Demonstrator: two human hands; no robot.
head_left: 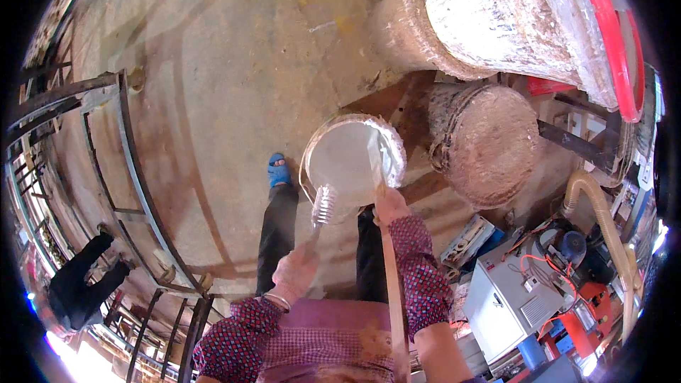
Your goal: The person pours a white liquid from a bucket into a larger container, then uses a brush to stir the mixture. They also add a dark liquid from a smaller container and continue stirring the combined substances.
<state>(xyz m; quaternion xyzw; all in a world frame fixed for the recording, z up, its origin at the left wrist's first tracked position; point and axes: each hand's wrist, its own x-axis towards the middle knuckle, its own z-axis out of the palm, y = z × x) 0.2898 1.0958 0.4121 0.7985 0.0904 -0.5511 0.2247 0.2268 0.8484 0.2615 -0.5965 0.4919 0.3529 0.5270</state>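
Observation:
My left hand [294,273] is closed round the handle of a brush [324,204] with pale, ridged bristles, held at the near left rim of a bucket [399,154]. Greyish-white liquid [340,159] fills much of the bucket, which stands on the floor in front of my feet. Closed at the bucket's near right rim, my right hand [391,207] grips a long, flat wooden strip [394,291]. This strip runs back toward me past my right forearm. Its far end appears to reach into the bucket, where a pale upright band shows.
Right of the bucket stands a crusted drum [489,145], with a large white-coated tub [511,21] beyond it. A grey cabinet [507,298] and a ribbed hose [603,213] are at the lower right. Metal frames [138,163] line the left, where another person [78,280] stands.

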